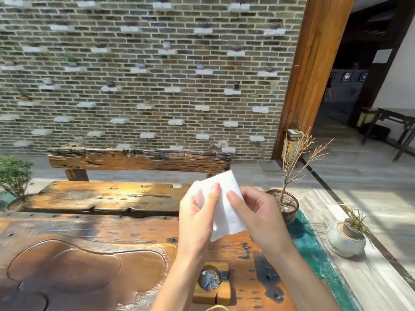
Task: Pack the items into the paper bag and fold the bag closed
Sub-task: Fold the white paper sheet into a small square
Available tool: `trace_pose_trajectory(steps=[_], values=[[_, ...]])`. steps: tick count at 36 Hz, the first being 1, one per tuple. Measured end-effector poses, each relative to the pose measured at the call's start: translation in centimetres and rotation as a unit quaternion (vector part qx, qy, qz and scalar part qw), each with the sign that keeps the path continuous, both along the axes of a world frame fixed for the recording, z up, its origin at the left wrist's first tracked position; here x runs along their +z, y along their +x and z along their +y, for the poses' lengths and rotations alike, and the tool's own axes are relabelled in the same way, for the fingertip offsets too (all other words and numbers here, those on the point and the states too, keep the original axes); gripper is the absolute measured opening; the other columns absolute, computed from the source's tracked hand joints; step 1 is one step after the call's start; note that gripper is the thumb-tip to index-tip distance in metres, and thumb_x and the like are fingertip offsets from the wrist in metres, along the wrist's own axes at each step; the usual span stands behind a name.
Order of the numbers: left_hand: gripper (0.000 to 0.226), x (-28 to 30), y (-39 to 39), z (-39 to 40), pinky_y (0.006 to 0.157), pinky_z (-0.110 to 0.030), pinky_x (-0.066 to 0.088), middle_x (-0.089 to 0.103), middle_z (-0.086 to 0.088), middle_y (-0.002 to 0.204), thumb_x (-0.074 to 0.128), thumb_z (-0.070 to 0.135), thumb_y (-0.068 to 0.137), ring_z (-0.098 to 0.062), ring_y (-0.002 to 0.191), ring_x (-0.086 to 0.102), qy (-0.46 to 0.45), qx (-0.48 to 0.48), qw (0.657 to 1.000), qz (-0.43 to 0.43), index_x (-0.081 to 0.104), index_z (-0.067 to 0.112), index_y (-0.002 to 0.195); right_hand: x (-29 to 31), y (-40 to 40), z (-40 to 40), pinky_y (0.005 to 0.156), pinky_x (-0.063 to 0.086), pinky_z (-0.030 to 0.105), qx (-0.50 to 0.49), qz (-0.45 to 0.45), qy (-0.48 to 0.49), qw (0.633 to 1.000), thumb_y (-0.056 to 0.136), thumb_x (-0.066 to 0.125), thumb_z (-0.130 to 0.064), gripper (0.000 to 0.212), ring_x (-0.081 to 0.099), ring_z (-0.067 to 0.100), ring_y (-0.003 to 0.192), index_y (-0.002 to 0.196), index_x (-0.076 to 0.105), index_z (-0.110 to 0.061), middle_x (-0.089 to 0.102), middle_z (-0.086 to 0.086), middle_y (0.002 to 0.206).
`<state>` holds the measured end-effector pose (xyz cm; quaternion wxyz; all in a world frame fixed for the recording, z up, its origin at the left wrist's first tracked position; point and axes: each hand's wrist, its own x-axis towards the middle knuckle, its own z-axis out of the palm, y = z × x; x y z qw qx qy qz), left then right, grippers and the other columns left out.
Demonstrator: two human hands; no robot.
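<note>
Both your left hand (197, 217) and right hand (258, 212) pinch the white paper bag (226, 207) above the surface (89, 223); uneven fingers' pull could tear or miscrease it.

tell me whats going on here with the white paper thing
A person holds a flat white paper bag up in both hands above a wooden table. The left hand and right hand pinch it by thumb and fingers. It looks flat, with nothing visibly packed yet. A small wooden ashtray sits on the table below.
</note>
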<state>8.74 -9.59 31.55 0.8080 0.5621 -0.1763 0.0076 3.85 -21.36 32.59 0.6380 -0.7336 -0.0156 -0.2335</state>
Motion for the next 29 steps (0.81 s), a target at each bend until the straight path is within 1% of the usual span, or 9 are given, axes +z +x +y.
trace_pose_trajectory(steps=[7, 10, 12, 16, 21, 23, 26, 27, 29], values=[[0.026, -0.6, 0.4, -0.6, 0.076, -0.064, 0.052, 0.070, 0.000, 0.081, 0.064, 0.051, 0.087, -0.022, 0.079, 0.063, 0.003, 0.107, 0.993, -0.046, 0.070, 0.025, 0.083, -0.5, 0.3, 0.5, 0.063, 0.050, 0.029, -0.024, -0.030, 0.005, 0.999, 0.091, 0.066, -0.025, 0.018, 0.065, 0.012, 0.071, 0.085, 0.073, -0.009, 0.073, 0.013, 0.081], [0.023, -0.6, 0.4, -0.8, 0.074, -0.053, 0.053, 0.070, 0.007, 0.077, 0.064, 0.048, 0.087, -0.014, 0.078, 0.062, 0.012, 0.115, 0.991, -0.061, 0.071, 0.027, 0.082, -0.4, 0.3, 0.7, 0.062, 0.050, 0.027, -0.013, -0.033, 0.004, 0.999, 0.093, 0.067, -0.029, 0.018, 0.065, 0.012, 0.072, 0.089, 0.073, -0.012, 0.074, 0.006, 0.080], [0.016, -0.5, 0.2, -0.9, 0.072, -0.041, 0.051, 0.071, 0.009, 0.077, 0.066, 0.039, 0.090, -0.008, 0.077, 0.062, 0.012, 0.098, 0.993, -0.071, 0.073, 0.026, 0.083, 0.0, 0.4, 0.9, 0.063, 0.055, 0.037, -0.002, -0.013, 0.005, 1.000, 0.090, 0.067, -0.040, 0.026, 0.070, 0.017, 0.077, 0.096, 0.073, -0.015, 0.076, 0.005, 0.086], [0.010, -0.4, 0.1, -1.0, 0.070, -0.031, 0.051, 0.073, 0.013, 0.079, 0.068, 0.029, 0.093, -0.002, 0.076, 0.064, 0.045, 0.094, 0.990, -0.094, 0.076, 0.030, 0.086, 0.4, 1.0, 1.2, 0.067, 0.059, 0.054, -0.034, 0.011, -0.038, 0.999, 0.088, 0.063, -0.052, 0.034, 0.074, 0.024, 0.078, 0.095, 0.074, -0.020, 0.077, 0.006, 0.084], [0.030, -0.7, 0.4, -0.9, 0.062, -0.039, 0.041, 0.057, 0.011, 0.062, 0.066, 0.035, 0.090, -0.012, 0.065, 0.048, 0.029, 0.124, 0.989, -0.080, 0.063, 0.033, 0.061, -0.1, 1.2, 1.3, 0.044, 0.042, 0.045, -0.113, -0.034, -0.108, 0.987, 0.094, 0.059, -0.048, 0.043, 0.057, 0.036, 0.053, 0.078, 0.066, -0.008, 0.060, 0.019, 0.059], [0.036, -0.6, 0.4, -0.7, 0.061, -0.037, 0.035, 0.049, 0.011, 0.058, 0.068, 0.031, 0.090, -0.014, 0.064, 0.041, 0.017, 0.133, 0.988, -0.079, 0.059, 0.031, 0.056, -0.4, 1.2, 1.4, 0.042, 0.031, 0.041, -0.143, -0.052, -0.151, 0.977, 0.096, 0.057, -0.048, 0.052, 0.042, 0.035, 0.048, 0.069, 0.056, -0.003, 0.046, 0.020, 0.052], [0.031, -0.4, 0.2, -0.5, 0.058, -0.034, 0.032, 0.051, 0.008, 0.059, 0.069, 0.027, 0.091, -0.010, 0.062, 0.040, 0.007, 0.147, 0.986, -0.081, 0.066, 0.028, 0.061, -0.2, 1.0, 1.7, 0.044, 0.022, 0.030, -0.167, -0.079, -0.182, 0.966, 0.097, 0.055, -0.041, 0.049, 0.025, 0.015, 0.045, 0.058, 0.043, -0.015, 0.028, -0.001, 0.047], [0.030, -0.4, 0.1, -0.5, 0.057, -0.033, 0.032, 0.052, 0.007, 0.060, 0.069, 0.026, 0.093, -0.010, 0.062, 0.040, 0.002, 0.149, 0.986, -0.078, 0.067, 0.026, 0.063, -0.3, 1.0, 1.7, 0.044, 0.022, 0.030, -0.165, -0.084, -0.175, 0.967, 0.098, 0.054, -0.042, 0.049, 0.025, 0.014, 0.045, 0.058, 0.043, -0.016, 0.029, -0.002, 0.046], [0.032, -0.4, 0.1, -0.3, 0.056, -0.032, 0.031, 0.051, 0.005, 0.060, 0.067, 0.029, 0.094, -0.012, 0.062, 0.040, -0.009, 0.155, 0.985, -0.068, 0.066, 0.024, 0.062, -0.5, 1.0, 1.7, 0.044, 0.025, 0.036, -0.145, -0.089, -0.145, 0.975, 0.099, 0.050, -0.048, 0.056, 0.031, 0.029, 0.046, 0.064, 0.050, -0.005, 0.037, 0.014, 0.048]])
